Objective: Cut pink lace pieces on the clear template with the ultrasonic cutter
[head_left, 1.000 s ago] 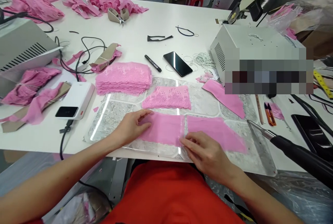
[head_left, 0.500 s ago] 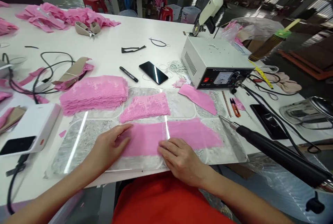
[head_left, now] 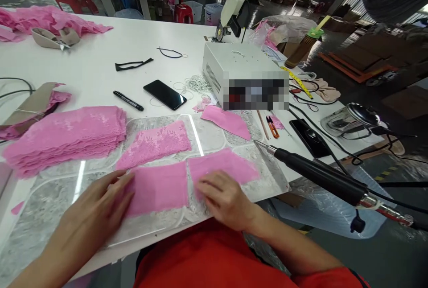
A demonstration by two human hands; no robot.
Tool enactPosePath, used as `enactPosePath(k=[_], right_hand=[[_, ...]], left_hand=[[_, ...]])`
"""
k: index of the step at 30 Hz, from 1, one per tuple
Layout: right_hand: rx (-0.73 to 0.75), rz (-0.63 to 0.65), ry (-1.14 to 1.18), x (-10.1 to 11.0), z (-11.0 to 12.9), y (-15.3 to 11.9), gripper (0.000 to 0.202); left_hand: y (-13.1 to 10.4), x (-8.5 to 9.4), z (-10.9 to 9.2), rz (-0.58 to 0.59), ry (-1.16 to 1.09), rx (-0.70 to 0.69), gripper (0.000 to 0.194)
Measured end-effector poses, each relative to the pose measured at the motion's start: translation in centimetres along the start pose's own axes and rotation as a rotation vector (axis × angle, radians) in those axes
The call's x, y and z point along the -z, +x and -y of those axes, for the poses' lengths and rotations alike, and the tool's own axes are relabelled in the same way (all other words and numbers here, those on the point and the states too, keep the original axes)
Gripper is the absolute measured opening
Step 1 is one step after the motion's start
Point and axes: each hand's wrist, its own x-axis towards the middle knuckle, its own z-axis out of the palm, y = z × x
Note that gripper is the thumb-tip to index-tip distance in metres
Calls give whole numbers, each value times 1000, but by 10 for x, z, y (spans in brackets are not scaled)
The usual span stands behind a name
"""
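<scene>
Two plain pink fabric pieces lie on a grey marbled mat (head_left: 160, 222), with a narrow gap between them. My left hand (head_left: 92, 212) rests over the left end of the left fabric piece (head_left: 160, 187), fingers stretched out and slightly blurred. At the lower left edge of the right fabric piece (head_left: 230, 167), which has a slanted right end, my right hand (head_left: 227, 199) has its fingers curled and closed on the cloth. Just behind them is a pink lace piece (head_left: 157, 143). A stack of pink lace pieces (head_left: 73, 134) sits to its left.
A hot-knife pen (head_left: 317, 174) points inward from the right. Behind stand a grey power box (head_left: 244, 58), a phone (head_left: 165, 94) and a marker (head_left: 128, 100). Orange thread snips (head_left: 272, 127), another phone (head_left: 310, 137) and a glass jar (head_left: 347, 121) are at the right.
The right fabric piece has come apart from the left one, where they met or overlapped before. My right hand has closed on its edge. The view has turned to the right.
</scene>
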Motion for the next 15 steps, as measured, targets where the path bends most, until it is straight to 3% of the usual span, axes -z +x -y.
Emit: enactPosePath(k=[4, 8, 11, 15], right_hand=[[-345, -156, -99, 40, -34, -30, 11], [-615, -151, -206, 65, -53, -70, 9], [-737, -100, -175, 70, -55, -86, 12], [-755, -91, -117, 70, -54, -84, 14]], left_hand=[[14, 1, -14, 23, -38, -171, 33], [55, -16, -44, 97, -140, -457, 36], [91, -35, -65, 193, -136, -607, 41], [115, -51, -79, 267, -124, -634, 39]])
